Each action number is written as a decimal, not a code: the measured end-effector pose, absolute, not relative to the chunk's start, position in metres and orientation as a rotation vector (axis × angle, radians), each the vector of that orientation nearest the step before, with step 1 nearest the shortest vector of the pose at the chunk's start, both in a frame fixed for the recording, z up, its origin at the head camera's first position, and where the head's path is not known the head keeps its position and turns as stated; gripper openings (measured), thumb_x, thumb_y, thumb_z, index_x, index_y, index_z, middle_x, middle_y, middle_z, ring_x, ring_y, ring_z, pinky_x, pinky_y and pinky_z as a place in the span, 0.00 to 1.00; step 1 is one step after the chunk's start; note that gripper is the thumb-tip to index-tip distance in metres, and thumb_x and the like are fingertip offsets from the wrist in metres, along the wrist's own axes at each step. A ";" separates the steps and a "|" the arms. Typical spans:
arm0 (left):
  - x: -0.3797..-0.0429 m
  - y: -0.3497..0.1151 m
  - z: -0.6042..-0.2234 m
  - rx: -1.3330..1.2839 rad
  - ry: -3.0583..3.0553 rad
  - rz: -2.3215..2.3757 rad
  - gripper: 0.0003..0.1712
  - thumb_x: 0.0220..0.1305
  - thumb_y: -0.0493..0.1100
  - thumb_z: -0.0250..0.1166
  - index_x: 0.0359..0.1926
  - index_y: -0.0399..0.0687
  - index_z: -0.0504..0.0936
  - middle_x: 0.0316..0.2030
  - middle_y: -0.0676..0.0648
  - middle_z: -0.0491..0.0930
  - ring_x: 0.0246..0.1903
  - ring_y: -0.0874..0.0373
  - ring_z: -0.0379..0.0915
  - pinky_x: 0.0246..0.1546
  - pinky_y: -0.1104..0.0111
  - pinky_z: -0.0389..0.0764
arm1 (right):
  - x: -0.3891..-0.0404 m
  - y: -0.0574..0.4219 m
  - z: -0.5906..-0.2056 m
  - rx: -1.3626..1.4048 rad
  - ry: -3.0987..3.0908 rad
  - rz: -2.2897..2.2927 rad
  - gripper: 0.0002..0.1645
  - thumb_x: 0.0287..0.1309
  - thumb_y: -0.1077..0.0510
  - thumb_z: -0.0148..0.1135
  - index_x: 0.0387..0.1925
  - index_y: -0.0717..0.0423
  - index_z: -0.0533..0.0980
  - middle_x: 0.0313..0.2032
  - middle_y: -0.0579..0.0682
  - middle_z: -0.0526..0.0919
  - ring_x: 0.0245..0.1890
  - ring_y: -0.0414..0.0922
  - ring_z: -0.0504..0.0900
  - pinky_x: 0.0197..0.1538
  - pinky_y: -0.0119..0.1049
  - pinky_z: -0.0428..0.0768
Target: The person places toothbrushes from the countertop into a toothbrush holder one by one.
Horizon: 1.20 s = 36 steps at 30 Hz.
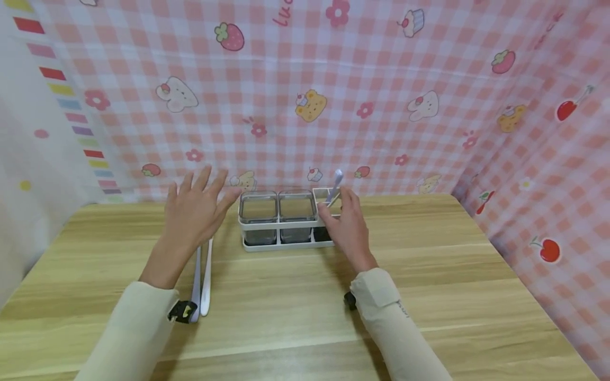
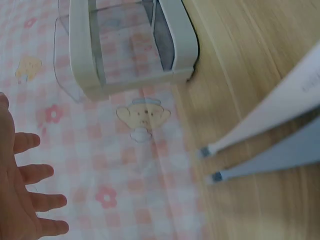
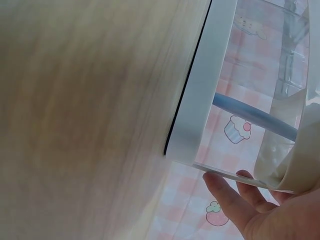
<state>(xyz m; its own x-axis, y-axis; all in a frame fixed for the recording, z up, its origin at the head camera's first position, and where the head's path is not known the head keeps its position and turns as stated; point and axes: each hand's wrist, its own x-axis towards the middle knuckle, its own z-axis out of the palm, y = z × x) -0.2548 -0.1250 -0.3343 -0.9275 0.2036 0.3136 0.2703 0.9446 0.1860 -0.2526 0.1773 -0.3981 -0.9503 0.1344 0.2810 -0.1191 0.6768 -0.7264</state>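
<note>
At twelve o'clock in the head view, the checked cloth (image 1: 278,79) reads "Luc", cut off; the right sleeve's (image 1: 397,333) lettering (image 1: 403,309), toward five, is illegible.

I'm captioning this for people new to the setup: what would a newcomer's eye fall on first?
Probably the pink checked cloth behind the wooden table, dotted with cartoon animals and fruit. Next, the white rack with see-through containers at the table's back, the right hand at its right end. Then the left hand, fingers spread, left of the rack.
</note>
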 end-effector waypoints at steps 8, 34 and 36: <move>-0.249 -0.151 -0.339 -0.253 -2.868 -0.423 0.44 0.76 0.71 0.28 0.81 0.52 0.52 0.77 0.30 0.47 0.71 0.20 0.42 0.64 0.27 0.44 | -0.254 0.177 -0.395 -0.002 -2.570 1.130 0.41 0.68 0.37 0.57 0.74 0.50 0.62 0.74 0.54 0.59 0.60 0.56 0.74 0.54 0.58 0.77; -0.230 -0.184 -0.398 -0.122 -2.992 -0.790 0.48 0.74 0.74 0.27 0.81 0.53 0.31 0.76 0.30 0.23 0.71 0.22 0.21 0.60 0.22 0.32 | -0.252 0.175 -0.397 -0.031 -2.605 1.169 0.44 0.67 0.34 0.55 0.76 0.49 0.60 0.76 0.52 0.56 0.63 0.56 0.72 0.59 0.59 0.75; -0.229 -0.185 -0.400 -0.119 -2.993 -0.816 0.49 0.73 0.74 0.32 0.81 0.54 0.30 0.76 0.30 0.22 0.72 0.23 0.19 0.60 0.23 0.31 | -0.252 0.176 -0.397 -0.034 -2.606 1.172 0.44 0.67 0.33 0.55 0.76 0.49 0.60 0.76 0.52 0.56 0.63 0.56 0.72 0.59 0.59 0.75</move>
